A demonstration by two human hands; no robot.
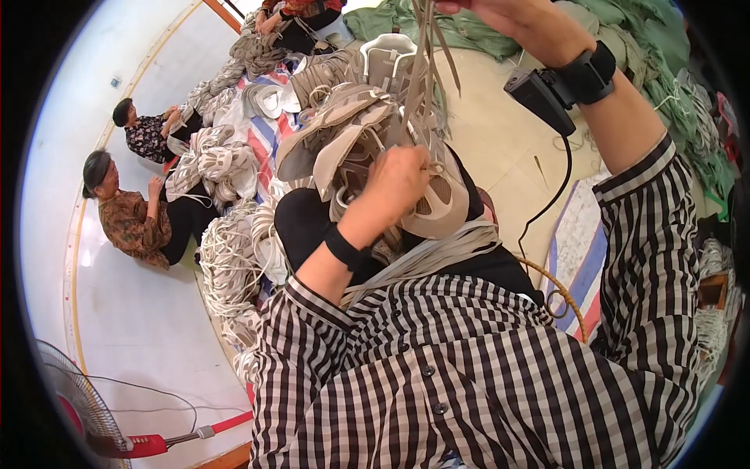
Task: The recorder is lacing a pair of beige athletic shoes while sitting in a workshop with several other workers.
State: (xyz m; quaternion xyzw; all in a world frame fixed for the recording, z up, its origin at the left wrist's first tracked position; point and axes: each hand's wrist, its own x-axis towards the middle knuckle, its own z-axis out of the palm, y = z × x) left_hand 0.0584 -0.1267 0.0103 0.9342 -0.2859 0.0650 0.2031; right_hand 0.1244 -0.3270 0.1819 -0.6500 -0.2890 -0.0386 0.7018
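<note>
A beige shoe upper (437,205) rests on my lap, and my left hand (394,184) grips it from the left. A bunch of beige laces (426,59) runs up from the shoe. My right hand (500,17) is raised at the top of the view and pinches the upper ends of those laces. Both wrists wear black bands, the right one with a small black device (541,98) and a cable. More flat beige laces (437,254) lie across my lap under the shoe.
A long pile of beige shoe uppers (234,156) and white cords (226,266) runs along a striped sheet on the floor. Three other people sit by it at the left and top. Green sacks (648,47) lie at the right; a red fan (78,406) stands at the lower left.
</note>
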